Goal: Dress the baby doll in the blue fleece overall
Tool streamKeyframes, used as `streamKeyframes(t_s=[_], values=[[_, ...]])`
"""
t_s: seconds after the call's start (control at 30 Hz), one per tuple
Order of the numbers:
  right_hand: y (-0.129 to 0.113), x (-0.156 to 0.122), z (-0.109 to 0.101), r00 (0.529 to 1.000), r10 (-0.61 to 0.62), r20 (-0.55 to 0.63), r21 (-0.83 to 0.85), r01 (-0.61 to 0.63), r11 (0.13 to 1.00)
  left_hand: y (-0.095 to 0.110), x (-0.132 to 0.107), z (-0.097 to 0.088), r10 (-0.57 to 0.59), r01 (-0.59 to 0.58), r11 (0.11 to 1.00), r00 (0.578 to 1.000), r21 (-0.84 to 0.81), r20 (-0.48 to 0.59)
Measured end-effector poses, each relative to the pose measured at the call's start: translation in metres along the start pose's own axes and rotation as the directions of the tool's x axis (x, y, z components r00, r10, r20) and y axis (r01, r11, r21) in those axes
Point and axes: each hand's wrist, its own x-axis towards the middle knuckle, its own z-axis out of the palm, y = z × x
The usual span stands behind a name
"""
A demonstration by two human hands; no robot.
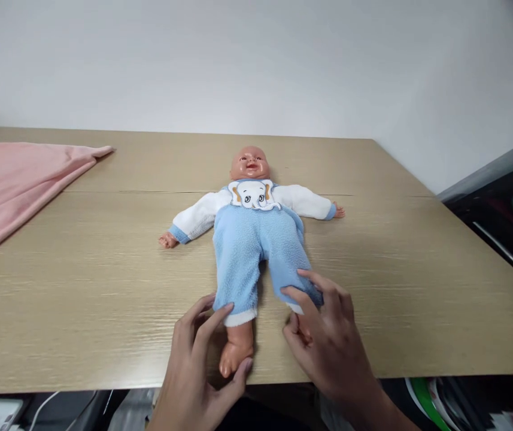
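A baby doll (239,239) lies on its back on the wooden table, head away from me and arms spread wide. It wears a fuzzy blue and white outfit with an elephant face (253,196) on the chest. My left hand (197,362) is beside the doll's leg on the left. Its fingers are apart, fingertips at the trouser cuff and thumb by the bare foot (235,352). Over the other leg, my right hand (333,335) has its fingers apart, fingertips resting on the blue trouser leg. That hand mostly hides the foot beneath it.
A pink cloth (18,179) lies on the table (103,311) at the left. The table's near edge runs just below the doll's feet. A white wall (193,66) stands behind. Dark items (498,221) sit beyond the right edge, and other objects show below the front edge.
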Motion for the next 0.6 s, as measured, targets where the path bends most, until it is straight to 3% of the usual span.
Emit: streamKeyframes(t_s=[0.43, 0.6], values=[[0.012, -0.001, 0.005, 0.994, 0.037, -0.105, 0.144, -0.021, 0.989, -0.001, -0.001, 0.003, 0.008, -0.008, 1.0, 1.0, 0.025, -0.004], [0.019, 0.003, -0.007, 0.999, 0.034, -0.03, 0.201, -0.027, 0.979, 0.0, 0.0, 0.004, 0.011, -0.011, 0.999, 1.0, 0.046, -0.011]])
